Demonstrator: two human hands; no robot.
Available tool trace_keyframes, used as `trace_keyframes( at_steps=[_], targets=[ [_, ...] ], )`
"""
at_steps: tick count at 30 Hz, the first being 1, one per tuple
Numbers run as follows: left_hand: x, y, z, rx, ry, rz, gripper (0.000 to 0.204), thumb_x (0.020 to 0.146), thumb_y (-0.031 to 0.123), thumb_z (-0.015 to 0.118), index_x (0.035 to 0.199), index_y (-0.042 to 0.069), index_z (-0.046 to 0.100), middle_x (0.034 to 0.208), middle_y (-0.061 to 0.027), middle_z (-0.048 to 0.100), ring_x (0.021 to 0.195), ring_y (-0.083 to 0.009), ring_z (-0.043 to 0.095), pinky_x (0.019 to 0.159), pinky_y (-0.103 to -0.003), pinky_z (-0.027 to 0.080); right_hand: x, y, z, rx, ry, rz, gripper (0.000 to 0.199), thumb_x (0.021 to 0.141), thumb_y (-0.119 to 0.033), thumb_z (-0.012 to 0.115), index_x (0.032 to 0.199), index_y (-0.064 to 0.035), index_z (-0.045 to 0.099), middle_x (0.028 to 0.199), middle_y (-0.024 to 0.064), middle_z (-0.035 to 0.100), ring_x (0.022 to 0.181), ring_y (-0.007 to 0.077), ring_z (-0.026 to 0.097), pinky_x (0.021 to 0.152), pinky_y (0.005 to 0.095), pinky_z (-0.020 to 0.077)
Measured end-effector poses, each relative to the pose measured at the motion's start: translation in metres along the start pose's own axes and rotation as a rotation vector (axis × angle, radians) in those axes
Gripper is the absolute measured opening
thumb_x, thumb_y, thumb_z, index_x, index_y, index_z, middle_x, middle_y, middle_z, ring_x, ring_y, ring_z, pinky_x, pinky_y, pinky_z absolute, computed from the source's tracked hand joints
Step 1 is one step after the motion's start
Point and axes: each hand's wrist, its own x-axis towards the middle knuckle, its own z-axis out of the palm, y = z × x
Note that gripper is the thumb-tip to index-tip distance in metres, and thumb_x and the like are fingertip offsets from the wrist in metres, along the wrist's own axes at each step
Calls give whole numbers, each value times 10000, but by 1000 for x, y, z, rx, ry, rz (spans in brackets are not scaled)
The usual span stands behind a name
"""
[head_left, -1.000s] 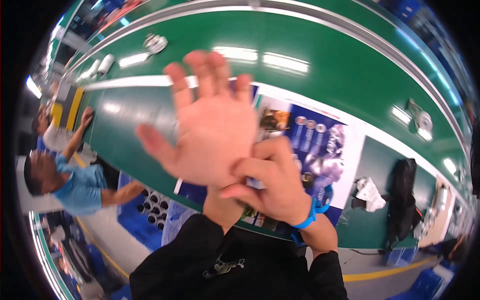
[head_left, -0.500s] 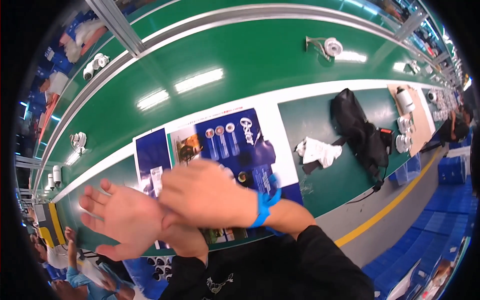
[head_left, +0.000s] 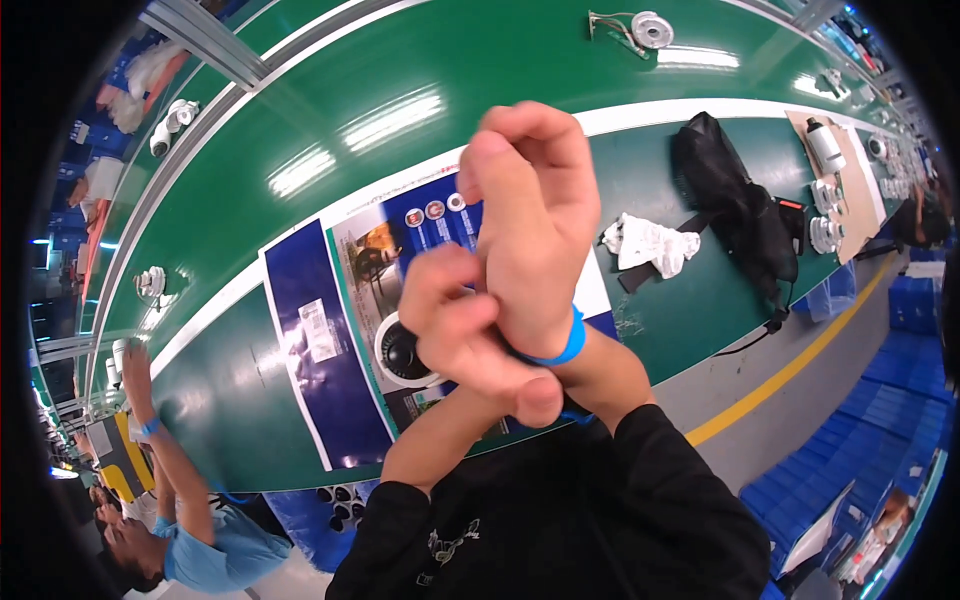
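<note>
My right hand (head_left: pixel 540 215) is raised over the bench with its fingers curled in and nothing visible in them. On its wrist sits a blue wristband (head_left: pixel 565 345). My left hand (head_left: pixel 450 325) wraps against the right wrist just below that hand, thumb pointing right near the band; some of its fingers are hidden behind the right hand. Beneath both lies a flattened blue printed box sheet (head_left: pixel 325 390) with a white label. A round white-and-black camera picture (head_left: pixel 400 350) printed on it shows beside my left hand.
A crumpled white cloth or glove (head_left: pixel 655 245) and a black bag (head_left: pixel 735 200) lie to the right. White camera parts (head_left: pixel 825 230) stand on cardboard beyond. At far left a person in a blue shirt (head_left: pixel 220 550) reaches over the bench. Blue boxes (head_left: pixel 850 450) line the right floor.
My hands have swapped: before, my right hand held my left wrist; now my left is at the right wrist, and both have moved right. The person at left has leaned in, arm raised.
</note>
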Motion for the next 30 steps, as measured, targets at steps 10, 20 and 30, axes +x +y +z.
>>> trace_keyframes(
  at_steps=[10,20,30],
  targets=[
    [54,28,5,-465,574,-326,623,778,474,509,1149,-12,385,1161,-213,425,1127,-332,404,967,-441,307,-24,16,0,-202,-121,-496,210,791,84,471,978,-9,445,987,124,438,789,128,448,700,246,399],
    [8,14,6,-473,-48,-350,696,823,571,473,1285,81,294,1338,-215,287,1213,-293,346,984,-449,298,-20,-10,11,79,-70,-452,215,789,92,465,975,-14,442,973,126,435,736,149,456,666,276,419],
    [30,34,-17,-1000,534,-218,681,804,547,577,1151,-8,388,1304,-195,351,1142,-301,363,1028,-394,255,-44,0,25,195,-89,-426,226,797,46,516,996,-19,429,979,117,409,833,188,483,704,315,468]
  ],
)
